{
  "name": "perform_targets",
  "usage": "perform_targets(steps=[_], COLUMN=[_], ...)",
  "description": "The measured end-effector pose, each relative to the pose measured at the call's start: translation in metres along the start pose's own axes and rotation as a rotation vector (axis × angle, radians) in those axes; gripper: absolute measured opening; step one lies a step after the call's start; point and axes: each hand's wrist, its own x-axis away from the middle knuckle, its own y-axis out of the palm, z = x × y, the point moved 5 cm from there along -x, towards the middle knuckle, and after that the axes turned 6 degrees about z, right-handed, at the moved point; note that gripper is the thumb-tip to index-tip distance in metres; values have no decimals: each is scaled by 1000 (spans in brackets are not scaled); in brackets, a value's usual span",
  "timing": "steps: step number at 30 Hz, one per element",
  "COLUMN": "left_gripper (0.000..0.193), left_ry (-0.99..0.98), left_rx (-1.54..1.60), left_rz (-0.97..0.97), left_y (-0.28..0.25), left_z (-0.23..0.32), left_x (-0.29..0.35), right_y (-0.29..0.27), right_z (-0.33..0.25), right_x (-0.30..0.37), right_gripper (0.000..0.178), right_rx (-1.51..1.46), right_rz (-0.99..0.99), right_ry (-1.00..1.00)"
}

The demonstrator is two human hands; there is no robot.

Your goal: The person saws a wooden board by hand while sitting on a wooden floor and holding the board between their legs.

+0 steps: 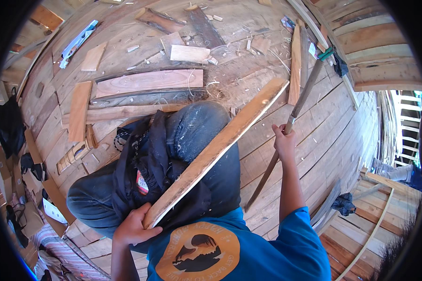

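My left hand (135, 227) is closed round the near end of a long, narrow wooden board (215, 152). The board slants up to the right across my lap and past my knee, with rough bark-coloured patches along its face. Out to the right, my right hand (285, 141) grips a long-handled machete (306, 89) close to where blade and handle join. Its dark blade points away from me, and the slim brown handle runs back toward my hip. Blade and board are apart. A dark cloth (162, 145) lies bunched over my lap.
Cut boards such as a pinkish plank (150, 83) and a pale block (190, 54) lie ahead on the plank floor (309, 154) among shavings. A narrow board (295, 65) lies beside the blade. A dark bag (10, 124) hangs at far left.
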Motion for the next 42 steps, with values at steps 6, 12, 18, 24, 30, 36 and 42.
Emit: perform_targets(steps=[6,12,18,24,30,36,42], left_gripper=[64,57,49,37,23,23,25], left_ry=[39,131,162,291,149,131,152], left_rx=[-391,-451,-287,-147,-41,22,-9], left_rz=[316,505,284,202,231,267,291], left_y=[-7,-7,-10,-14,1,2,2], left_z=[29,27,20,17,19,3,4], left_x=[5,2,4,2,10,10,8], right_y=[17,49,68,54,33,24,40], right_z=[-65,-90,-54,-65,-95,-115,-124], right_x=[39,93,137,145,165,174,172], right_gripper=[23,13,52,53,52,55,56], right_rx=[-422,-450,-311,24,481,613,716], right_rz=[-101,-340,-461,-443,-351,-407,-430], right_ry=[-16,-184,-215,-386,-580,-703,-718])
